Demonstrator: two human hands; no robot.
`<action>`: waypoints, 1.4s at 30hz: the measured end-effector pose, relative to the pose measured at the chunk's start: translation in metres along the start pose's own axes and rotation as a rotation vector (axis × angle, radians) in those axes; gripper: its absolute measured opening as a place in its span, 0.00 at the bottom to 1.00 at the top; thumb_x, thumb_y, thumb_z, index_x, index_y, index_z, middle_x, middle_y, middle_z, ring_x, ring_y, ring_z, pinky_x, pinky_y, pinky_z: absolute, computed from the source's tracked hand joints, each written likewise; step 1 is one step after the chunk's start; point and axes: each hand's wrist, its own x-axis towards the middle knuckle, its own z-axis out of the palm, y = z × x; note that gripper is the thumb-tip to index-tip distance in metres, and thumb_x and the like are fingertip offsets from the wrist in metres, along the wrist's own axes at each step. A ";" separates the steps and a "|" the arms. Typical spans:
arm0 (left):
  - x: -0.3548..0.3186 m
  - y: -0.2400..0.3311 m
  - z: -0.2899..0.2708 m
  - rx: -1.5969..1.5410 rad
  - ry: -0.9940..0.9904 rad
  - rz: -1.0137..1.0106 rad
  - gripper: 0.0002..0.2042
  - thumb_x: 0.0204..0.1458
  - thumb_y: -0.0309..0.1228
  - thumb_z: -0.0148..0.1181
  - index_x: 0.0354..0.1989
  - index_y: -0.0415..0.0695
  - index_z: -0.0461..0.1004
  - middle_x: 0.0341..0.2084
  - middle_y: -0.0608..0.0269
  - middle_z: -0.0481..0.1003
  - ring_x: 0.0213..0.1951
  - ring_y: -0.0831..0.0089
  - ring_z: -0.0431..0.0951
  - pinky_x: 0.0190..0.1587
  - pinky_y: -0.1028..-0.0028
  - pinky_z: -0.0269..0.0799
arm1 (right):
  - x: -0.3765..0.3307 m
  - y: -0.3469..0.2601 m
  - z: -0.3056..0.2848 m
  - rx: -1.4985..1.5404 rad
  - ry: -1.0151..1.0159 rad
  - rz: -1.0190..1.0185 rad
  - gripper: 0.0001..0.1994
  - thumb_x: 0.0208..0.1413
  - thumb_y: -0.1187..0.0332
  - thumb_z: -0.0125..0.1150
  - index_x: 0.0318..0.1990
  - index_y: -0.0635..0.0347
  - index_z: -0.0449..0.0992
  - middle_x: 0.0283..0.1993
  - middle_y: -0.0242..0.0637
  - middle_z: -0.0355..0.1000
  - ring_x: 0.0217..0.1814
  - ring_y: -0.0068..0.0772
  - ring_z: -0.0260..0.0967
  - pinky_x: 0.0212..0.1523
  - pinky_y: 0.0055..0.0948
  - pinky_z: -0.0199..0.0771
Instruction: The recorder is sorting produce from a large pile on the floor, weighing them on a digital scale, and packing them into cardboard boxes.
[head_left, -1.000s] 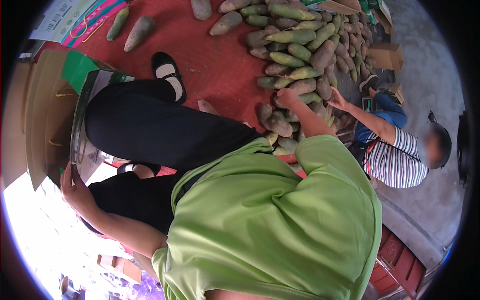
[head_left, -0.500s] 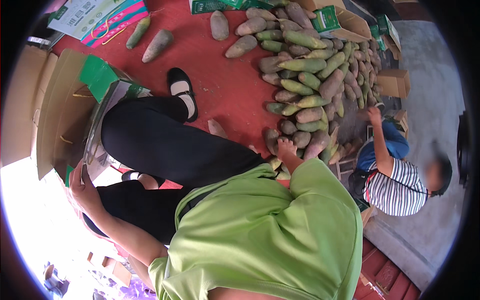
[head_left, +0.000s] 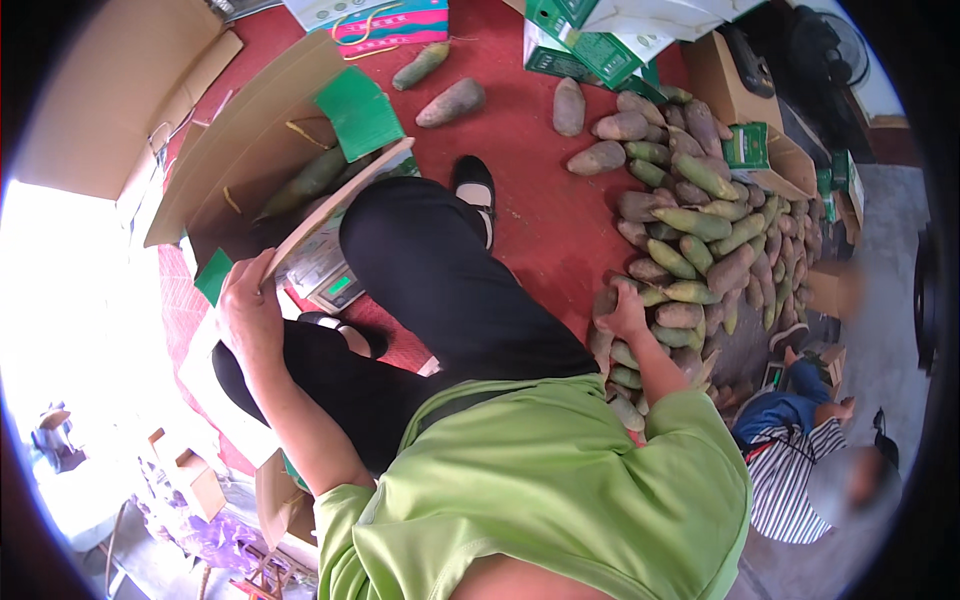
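My left hand [head_left: 252,308] is closed on the near edge of an open cardboard box [head_left: 330,205] with green flaps. Inside the box lies a long green radish [head_left: 310,183], partly in shadow. At the near left edge of a large heap of green and dusty purple-brown radishes [head_left: 690,222], my right hand [head_left: 627,312] is closed around a brownish radish [head_left: 603,300]. Part of that radish is hidden by my fingers. A scale with a lit green display [head_left: 338,286] shows beneath the box, beside my legs.
Two loose radishes [head_left: 450,103] [head_left: 420,66] lie on the red floor beyond my foot. Green and white cartons [head_left: 590,45] stand at the back. To the right, a co-worker in a striped shirt [head_left: 790,490] sits near another scale [head_left: 773,376]. A large cardboard sheet [head_left: 95,90] is at far left.
The view has swung, shifting the scene rightward and showing the box's inside. My right hand has closed around a radish. The co-worker's raised arm has come down. My left hand remains on the box.
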 end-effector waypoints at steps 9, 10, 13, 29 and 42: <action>0.000 0.004 -0.009 0.061 -0.039 -0.029 0.11 0.47 0.25 0.59 0.38 0.51 0.80 0.33 0.67 0.77 0.40 0.65 0.77 0.40 0.67 0.72 | 0.040 -0.208 -0.203 0.809 0.310 -0.603 0.37 0.34 0.73 0.73 0.58 0.58 0.63 0.53 0.37 0.66 0.57 0.33 0.63 0.58 0.32 0.64; -0.001 0.003 -0.009 0.061 -0.035 -0.033 0.11 0.47 0.25 0.59 0.38 0.51 0.80 0.33 0.67 0.77 0.40 0.65 0.77 0.40 0.67 0.72 | 0.038 -0.235 -0.224 0.845 0.314 -0.689 0.38 0.34 0.73 0.73 0.58 0.58 0.63 0.53 0.37 0.65 0.57 0.31 0.63 0.58 0.32 0.64; 0.000 0.001 -0.008 0.043 -0.039 -0.034 0.11 0.47 0.25 0.59 0.39 0.51 0.80 0.33 0.67 0.77 0.40 0.65 0.77 0.41 0.67 0.72 | 0.034 -0.301 -0.269 0.839 0.340 -0.902 0.38 0.34 0.71 0.74 0.59 0.58 0.64 0.55 0.35 0.65 0.58 0.31 0.63 0.59 0.33 0.63; 0.003 -0.004 -0.008 0.030 -0.090 0.028 0.12 0.49 0.23 0.55 0.42 0.48 0.79 0.36 0.62 0.77 0.39 0.61 0.78 0.39 0.66 0.72 | 0.051 -0.514 -0.166 -0.304 0.176 -1.164 0.21 0.41 0.63 0.65 0.48 0.46 0.77 0.49 0.38 0.72 0.57 0.40 0.64 0.50 0.41 0.69; 0.006 -0.009 0.003 0.001 -0.056 0.099 0.09 0.55 0.26 0.54 0.42 0.44 0.79 0.34 0.60 0.78 0.36 0.63 0.80 0.35 0.68 0.73 | 0.081 -0.228 -0.116 0.890 0.337 -0.434 0.08 0.50 0.71 0.59 0.39 0.59 0.77 0.38 0.39 0.77 0.41 0.33 0.75 0.42 0.32 0.74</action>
